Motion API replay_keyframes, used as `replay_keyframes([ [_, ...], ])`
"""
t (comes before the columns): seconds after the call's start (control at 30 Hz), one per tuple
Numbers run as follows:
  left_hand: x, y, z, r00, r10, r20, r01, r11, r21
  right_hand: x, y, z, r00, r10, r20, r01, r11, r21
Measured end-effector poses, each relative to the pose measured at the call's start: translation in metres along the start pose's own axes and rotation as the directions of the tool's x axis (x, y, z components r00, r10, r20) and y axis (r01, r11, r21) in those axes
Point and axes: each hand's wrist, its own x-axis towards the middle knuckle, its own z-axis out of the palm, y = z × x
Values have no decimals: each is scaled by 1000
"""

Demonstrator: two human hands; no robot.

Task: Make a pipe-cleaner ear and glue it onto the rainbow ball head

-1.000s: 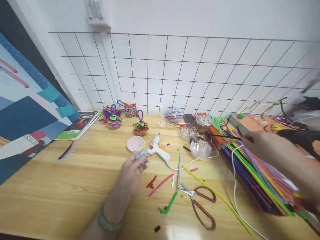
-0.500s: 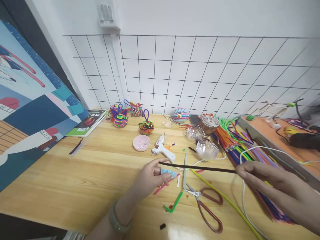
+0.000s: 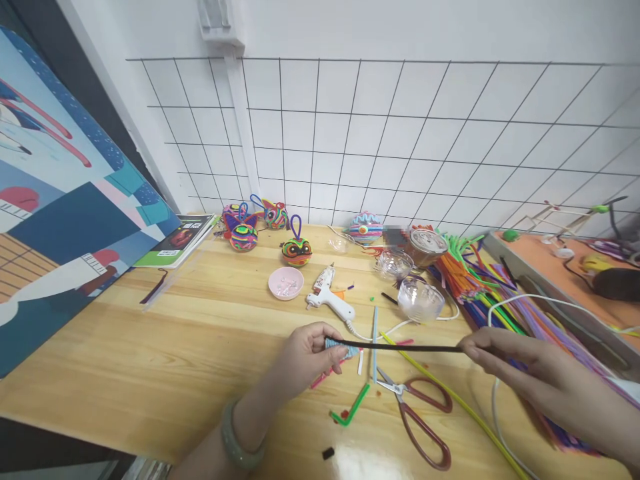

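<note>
Table by a white wall, with black stem and blue coil in hand

Setting: pale wood table [image 3: 200, 360] against a white wall [image 3: 400, 30].

Left hand [image 3: 310, 353]: thumb and fingers closed on a blue coil [image 3: 352, 353], over the middle of the table.

Right hand [image 3: 530, 373]: fingertips pinched on one end of a black stem [image 3: 410, 347], which runs nearly level to the left hand, its other end at the coil.

Nearby: glue gun [image 3: 337, 305] behind the coil; scissors [image 3: 399, 390] to the front, between the hands; pink dish [image 3: 280, 293] beyond the left hand; bundle [image 3: 500, 293] of stems, partly behind the right hand.

Handling, as judged: grip the coil lightly, so its turns are not crushed; pin the stem's near end firmly under the left fingers; hold the stem taut and straight, without kinking it.

Obscured: much of the coil, under the left fingers; whether the stem is fixed to it or merely laid against it cannot be told. Right forearm cut off by the frame. A dark item [image 3: 395, 235] at the back is pixelated, unidentifiable.
</note>
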Motion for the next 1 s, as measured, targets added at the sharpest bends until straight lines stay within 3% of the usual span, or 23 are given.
replay_keyframes([
  [0.13,-1,-1,3,1000,18,2,-18,1000,26,0,-14,14,968,-51,245,57,998,-17],
  [0.3,-4,6,7,1000,-2,6,1,998,56,11,-64,41,937,-182,297,166,983,81],
  [0.47,-2,5,6,998,-11,-56,13,999,37,19,-92,47,900,-209,383,124,964,234],
  [0.63,1,5,5,979,-7,-206,27,995,94,20,-86,42,836,-313,451,178,931,317],
  [0.7,1,6,5,973,-17,-230,37,996,84,22,-76,43,839,-335,429,219,929,297],
  [0.87,1,6,2,991,-22,-131,28,999,44,35,-46,50,902,-344,259,332,939,93],
  [1.0,3,-2,-1,994,-28,-101,35,997,67,42,-39,53,890,-405,211,403,914,55],
])
